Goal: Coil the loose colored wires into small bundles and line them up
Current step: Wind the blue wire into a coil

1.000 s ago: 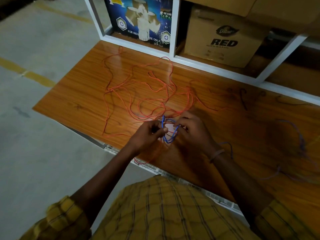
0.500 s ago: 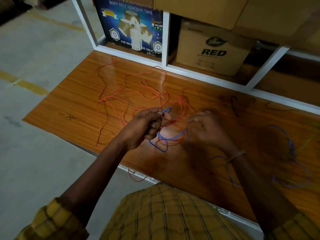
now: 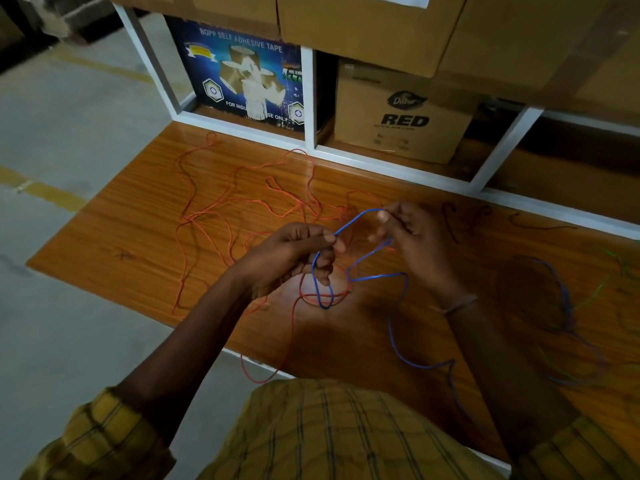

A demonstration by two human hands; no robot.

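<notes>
A blue wire (image 3: 360,220) runs between both hands above the wooden tabletop (image 3: 138,244). My left hand (image 3: 291,254) pinches it between thumb and fingers, and loops of it hang below. My right hand (image 3: 412,233) pinches the far end of the same raised strand. The rest of the blue wire trails to the right across the table and past my right forearm. A long red-orange wire (image 3: 221,209) lies loose and tangled over the left and middle of the table, one loop hanging over the front edge. A green wire (image 3: 602,289) and dark wire pieces (image 3: 450,220) lie to the right.
White shelf frame (image 3: 308,98) stands at the table's back edge, holding a blue tape box (image 3: 242,74) and a cardboard box (image 3: 401,112) marked RED. More cardboard boxes sit above. Concrete floor (image 3: 69,133) lies to the left of the table.
Both hands have risen and drawn apart, stretching a blue strand between them. The small blue loops held close together a second ago now hang open below my left hand.
</notes>
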